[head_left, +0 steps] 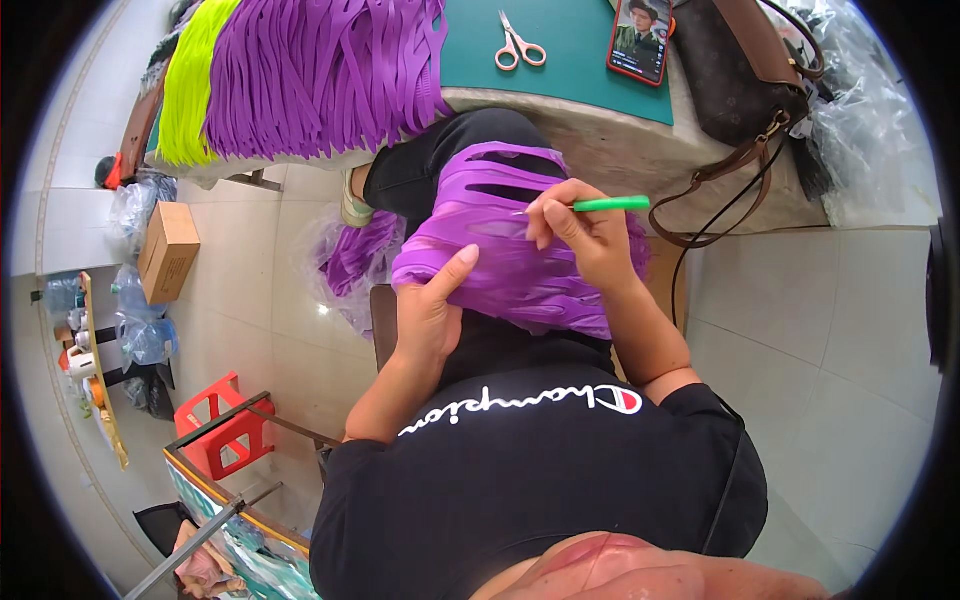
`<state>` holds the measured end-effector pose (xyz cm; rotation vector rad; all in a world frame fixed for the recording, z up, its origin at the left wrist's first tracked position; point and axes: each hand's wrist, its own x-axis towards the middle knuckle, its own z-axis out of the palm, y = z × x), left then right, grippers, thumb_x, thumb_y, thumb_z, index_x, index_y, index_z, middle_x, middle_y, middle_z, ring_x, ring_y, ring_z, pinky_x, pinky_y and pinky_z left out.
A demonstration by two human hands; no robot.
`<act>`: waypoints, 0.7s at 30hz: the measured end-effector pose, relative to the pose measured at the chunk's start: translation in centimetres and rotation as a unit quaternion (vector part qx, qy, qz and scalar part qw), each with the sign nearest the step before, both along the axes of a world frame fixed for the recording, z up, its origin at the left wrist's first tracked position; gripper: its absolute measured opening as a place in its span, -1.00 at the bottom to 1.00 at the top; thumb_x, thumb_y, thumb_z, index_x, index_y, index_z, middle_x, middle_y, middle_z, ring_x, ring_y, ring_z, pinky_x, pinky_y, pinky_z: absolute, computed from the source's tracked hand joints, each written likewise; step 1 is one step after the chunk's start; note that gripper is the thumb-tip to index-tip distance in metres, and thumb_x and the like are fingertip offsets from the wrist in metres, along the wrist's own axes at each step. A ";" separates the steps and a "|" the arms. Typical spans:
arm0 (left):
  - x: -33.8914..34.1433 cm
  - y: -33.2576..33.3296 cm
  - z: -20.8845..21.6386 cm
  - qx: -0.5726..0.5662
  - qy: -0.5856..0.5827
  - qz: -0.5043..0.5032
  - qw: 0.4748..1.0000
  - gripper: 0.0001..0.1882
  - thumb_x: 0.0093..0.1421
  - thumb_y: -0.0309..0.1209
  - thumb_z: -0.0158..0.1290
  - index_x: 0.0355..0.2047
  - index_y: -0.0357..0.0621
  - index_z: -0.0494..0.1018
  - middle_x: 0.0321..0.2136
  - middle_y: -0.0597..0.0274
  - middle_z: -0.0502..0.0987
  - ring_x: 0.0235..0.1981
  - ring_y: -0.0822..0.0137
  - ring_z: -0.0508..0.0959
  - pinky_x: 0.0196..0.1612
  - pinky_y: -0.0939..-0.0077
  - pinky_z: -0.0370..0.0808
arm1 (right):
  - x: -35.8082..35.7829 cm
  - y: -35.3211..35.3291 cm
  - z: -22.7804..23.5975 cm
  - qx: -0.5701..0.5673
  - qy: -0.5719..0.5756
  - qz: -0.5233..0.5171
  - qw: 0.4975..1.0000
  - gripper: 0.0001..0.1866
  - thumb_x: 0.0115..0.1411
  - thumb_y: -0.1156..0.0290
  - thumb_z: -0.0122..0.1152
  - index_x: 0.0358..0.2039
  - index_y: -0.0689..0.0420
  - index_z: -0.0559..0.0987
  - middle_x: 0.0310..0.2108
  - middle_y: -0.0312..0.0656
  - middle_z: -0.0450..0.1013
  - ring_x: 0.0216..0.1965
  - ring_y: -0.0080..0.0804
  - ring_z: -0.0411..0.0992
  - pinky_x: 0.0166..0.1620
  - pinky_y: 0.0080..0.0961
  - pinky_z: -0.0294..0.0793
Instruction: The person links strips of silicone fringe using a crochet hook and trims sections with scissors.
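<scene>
Across my lap lies a purple, stretchy-looking sheet (490, 255) cut into strips with long slits; dark trousers show through the gaps. My left hand (430, 315) grips its left edge, thumb on top and the other fingers hidden beneath. In my right hand (595, 240) is a slim tool with a green handle (615, 203), pinched between thumb and fingers. The handle points right, and a thin tip reaches left over the sheet; the tip's shape is too small to make out.
On the table ahead, purple strips (320, 80) hang over the edge beside neon yellow strips (190, 90). Pink-handled scissors (520, 50) and a phone (640, 42) lie on a green mat (580, 95). A brown handbag (735, 75) sits right. A red stool (225, 430) stands lower left.
</scene>
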<state>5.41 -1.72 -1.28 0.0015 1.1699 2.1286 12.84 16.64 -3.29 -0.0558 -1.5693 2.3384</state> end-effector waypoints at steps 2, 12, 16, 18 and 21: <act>0.0 0.3 -0.1 0.012 -0.011 0.015 1.000 -0.63 0.13 -0.59 0.20 -0.04 -0.27 0.43 -0.16 0.15 0.55 -0.14 0.31 0.57 0.00 0.41 0.47 | -0.7 -0.9 -0.2 0.180 0.064 -0.145 0.971 -0.85 0.30 0.46 0.12 -0.30 0.29 0.56 -0.42 -0.17 0.52 -0.42 -0.49 0.48 -0.34 -0.61 0.46; -0.3 0.8 -1.6 -0.021 0.011 0.053 0.998 -0.62 0.14 -0.60 0.20 -0.02 -0.27 0.41 -0.15 0.17 0.54 -0.15 0.34 0.56 -0.03 0.44 0.49 | -0.7 -1.8 -1.1 0.300 0.123 -0.091 0.942 -0.81 0.28 0.38 0.14 -0.39 0.23 0.57 -0.42 -0.12 0.50 -0.37 -0.37 0.46 -0.28 -0.50 0.44; -0.3 0.8 -1.6 -0.021 0.013 0.054 0.998 -0.62 0.15 -0.60 0.19 -0.02 -0.26 0.41 -0.15 0.18 0.53 -0.15 0.35 0.56 -0.04 0.45 0.49 | -0.9 -1.8 -1.6 0.324 0.133 -0.098 0.931 -0.85 0.25 0.41 0.17 -0.39 0.22 0.56 -0.41 -0.14 0.49 -0.37 -0.35 0.45 -0.29 -0.49 0.43; -0.3 0.8 -1.7 -0.020 0.020 0.056 0.998 -0.62 0.15 -0.60 0.19 -0.02 -0.26 0.41 -0.15 0.17 0.53 -0.15 0.35 0.56 -0.04 0.45 0.49 | -0.9 -1.7 -1.4 0.333 0.139 -0.094 0.928 -0.86 0.24 0.42 0.18 -0.39 0.22 0.56 -0.41 -0.15 0.49 -0.38 -0.35 0.45 -0.29 -0.49 0.43; -0.3 0.8 -1.6 -0.019 0.023 0.057 0.998 -0.63 0.15 -0.61 0.19 -0.02 -0.26 0.41 -0.15 0.17 0.53 -0.15 0.36 0.56 -0.04 0.45 0.49 | -0.8 -1.7 -0.9 0.342 0.140 -0.086 0.925 -0.89 0.20 0.44 0.22 -0.40 0.22 0.57 -0.41 -0.16 0.48 -0.37 -0.32 0.45 -0.29 -0.46 0.43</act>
